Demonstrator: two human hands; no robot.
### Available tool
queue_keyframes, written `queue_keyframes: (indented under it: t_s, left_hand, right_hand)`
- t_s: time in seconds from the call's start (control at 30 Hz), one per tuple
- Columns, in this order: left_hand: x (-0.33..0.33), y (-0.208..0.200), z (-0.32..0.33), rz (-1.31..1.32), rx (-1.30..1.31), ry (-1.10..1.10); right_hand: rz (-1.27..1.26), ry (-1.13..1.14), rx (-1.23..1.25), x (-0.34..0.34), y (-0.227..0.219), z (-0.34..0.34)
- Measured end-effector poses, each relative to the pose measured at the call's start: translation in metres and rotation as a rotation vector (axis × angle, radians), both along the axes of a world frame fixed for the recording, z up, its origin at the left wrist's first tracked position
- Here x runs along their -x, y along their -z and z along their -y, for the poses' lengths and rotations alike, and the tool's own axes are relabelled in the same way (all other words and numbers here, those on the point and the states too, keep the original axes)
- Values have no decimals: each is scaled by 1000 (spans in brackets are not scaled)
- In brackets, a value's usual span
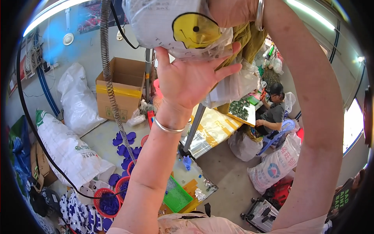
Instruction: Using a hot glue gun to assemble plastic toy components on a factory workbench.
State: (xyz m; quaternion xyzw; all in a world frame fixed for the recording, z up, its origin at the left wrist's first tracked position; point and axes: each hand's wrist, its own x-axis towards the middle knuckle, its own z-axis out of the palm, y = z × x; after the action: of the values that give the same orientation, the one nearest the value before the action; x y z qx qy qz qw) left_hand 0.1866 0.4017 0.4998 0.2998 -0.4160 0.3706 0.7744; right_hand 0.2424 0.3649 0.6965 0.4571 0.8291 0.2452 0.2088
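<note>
Left hand (187, 78): open, fingers spread at the near edge of the bag (156, 29). Right hand (233, 12): grip unclear. Advise even support.

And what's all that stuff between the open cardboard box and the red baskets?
Mostly dark purple pieces, scattered about, with a grey coil running down in front of them. The head view shows this.

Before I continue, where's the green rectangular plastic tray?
Head view, lower centre: the green tray lies on the grey tabletop, right of the left forearm.
</note>
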Motion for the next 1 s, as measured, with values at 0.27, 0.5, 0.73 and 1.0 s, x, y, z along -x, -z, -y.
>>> queue_keyframes:
  t_s: [0.27,0.5,0.73,1.0]
  left_hand:
    - [4,21,-16,-69,96,-68]
    - [-11,41,-20,-128,172,24]
    - [-23,43,-9,-321,250,-133]
    - [-21,49,-16,-357,313,-127]
  right_hand:
    - [319,-350,-210,-23,26,-28]
    - [-530,5,-100,-30,28,-8]
    - [-504,80,-133,-42,29,-13]
    - [-221,-36,-308,-34,25,-3]
